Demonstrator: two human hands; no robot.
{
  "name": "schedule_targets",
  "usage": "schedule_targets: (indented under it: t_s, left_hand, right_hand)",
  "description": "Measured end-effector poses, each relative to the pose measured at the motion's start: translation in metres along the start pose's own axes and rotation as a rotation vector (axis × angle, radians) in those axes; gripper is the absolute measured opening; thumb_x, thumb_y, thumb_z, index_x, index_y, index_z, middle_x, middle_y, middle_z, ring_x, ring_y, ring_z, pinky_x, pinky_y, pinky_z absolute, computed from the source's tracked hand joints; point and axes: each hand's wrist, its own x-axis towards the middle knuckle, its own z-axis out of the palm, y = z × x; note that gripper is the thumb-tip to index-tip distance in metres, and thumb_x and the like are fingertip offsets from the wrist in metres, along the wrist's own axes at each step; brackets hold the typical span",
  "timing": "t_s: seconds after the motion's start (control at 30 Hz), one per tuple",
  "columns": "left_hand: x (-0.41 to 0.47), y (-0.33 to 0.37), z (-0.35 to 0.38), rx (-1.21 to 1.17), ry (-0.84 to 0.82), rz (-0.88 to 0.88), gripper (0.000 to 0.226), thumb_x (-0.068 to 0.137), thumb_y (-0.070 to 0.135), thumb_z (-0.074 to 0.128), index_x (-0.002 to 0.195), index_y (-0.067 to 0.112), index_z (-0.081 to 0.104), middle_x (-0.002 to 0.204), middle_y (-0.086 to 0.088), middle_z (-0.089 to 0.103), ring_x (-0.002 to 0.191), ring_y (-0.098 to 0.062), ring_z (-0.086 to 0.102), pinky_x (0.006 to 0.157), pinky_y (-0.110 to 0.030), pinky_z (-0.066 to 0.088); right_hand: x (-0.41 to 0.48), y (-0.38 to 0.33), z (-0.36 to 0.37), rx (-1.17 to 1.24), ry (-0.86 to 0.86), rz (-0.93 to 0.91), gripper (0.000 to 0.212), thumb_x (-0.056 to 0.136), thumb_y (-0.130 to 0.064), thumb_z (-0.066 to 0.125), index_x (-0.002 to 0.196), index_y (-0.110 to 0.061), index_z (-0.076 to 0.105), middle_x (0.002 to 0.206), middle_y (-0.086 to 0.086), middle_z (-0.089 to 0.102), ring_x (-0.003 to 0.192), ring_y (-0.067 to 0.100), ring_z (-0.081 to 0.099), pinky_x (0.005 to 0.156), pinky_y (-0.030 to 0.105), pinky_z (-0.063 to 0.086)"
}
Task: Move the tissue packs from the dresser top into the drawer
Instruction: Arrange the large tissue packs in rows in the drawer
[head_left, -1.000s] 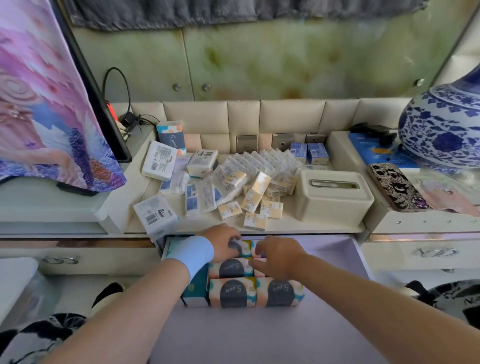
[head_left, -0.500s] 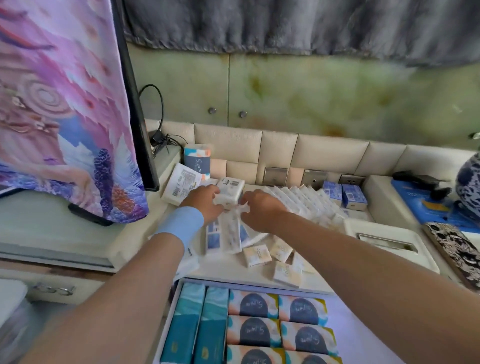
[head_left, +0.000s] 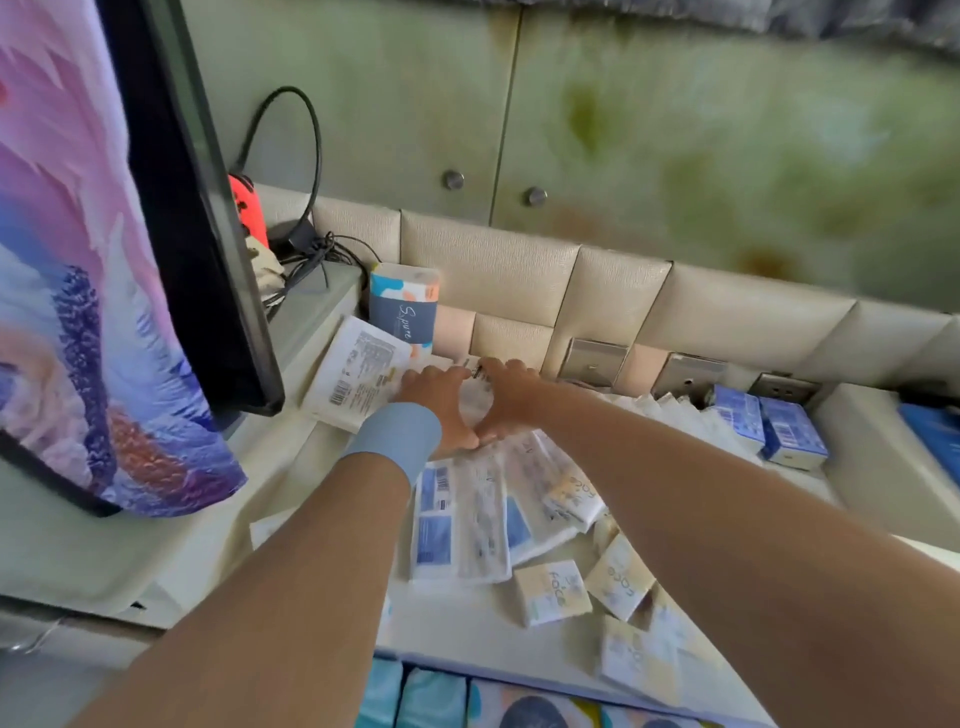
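Both my hands meet at the back of the dresser top. My left hand, with a blue wristband, and my right hand press on either side of a white tissue pack, which they mostly hide. A larger white barcoded pack leans to the left of it. A blue "Sipure" pack stands behind. Flat blue-and-white packs and small yellow "face" packs lie nearer me. The open drawer at the bottom edge holds teal and patterned packs.
A black-framed screen under a pink and purple cloth stands on the left, with cables and a red controller behind it. Wall sockets sit in the padded back panel. Two blue boxes rest at the right.
My hands left the packs in the drawer and reached up to the back of the dresser top. They now close on a white pack, and the view has moved closer and to the left.
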Motion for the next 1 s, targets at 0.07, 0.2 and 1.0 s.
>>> schedule_targets:
  t_s: [0.07, 0.2, 1.0]
  left_hand:
    - [0.003, -0.001, 0.001, -0.034, 0.005, 0.021, 0.099, 0.071, 0.049, 0.077, 0.152, 0.035, 0.022, 0.145, -0.004, 0.038, 0.137, -0.033, 0.029, 0.108, -0.049, 0.036]
    - [0.001, -0.002, -0.002, -0.044, 0.071, 0.113, 0.104, 0.054, 0.053, 0.076, 0.145, 0.041, 0.028, 0.144, -0.001, 0.041, 0.132, -0.033, 0.037, 0.107, -0.05, 0.038]
    - [-0.036, -0.034, 0.002, -0.395, 0.245, 0.066, 0.056, 0.081, 0.047, 0.068, 0.129, 0.035, 0.042, 0.124, 0.003, 0.047, 0.112, -0.026, 0.049, 0.094, -0.043, 0.047]
  right_hand:
    - [0.001, 0.002, 0.002, -0.007, 0.05, -0.002, 0.112, 0.058, -0.047, 0.084, 0.15, -0.031, 0.024, 0.136, 0.009, 0.038, 0.128, 0.034, 0.042, 0.098, 0.048, 0.045]
    - [-0.007, 0.011, -0.016, 0.13, 0.04, 0.008, 0.099, 0.056, -0.068, 0.072, 0.145, -0.04, 0.037, 0.136, 0.007, 0.044, 0.126, 0.031, 0.044, 0.1, 0.047, 0.043]
    - [0.042, -0.09, -0.067, -0.086, 0.324, -0.24, 0.071, 0.092, -0.021, 0.064, 0.152, -0.028, 0.027, 0.156, 0.001, 0.024, 0.134, 0.028, 0.036, 0.105, 0.047, 0.04]
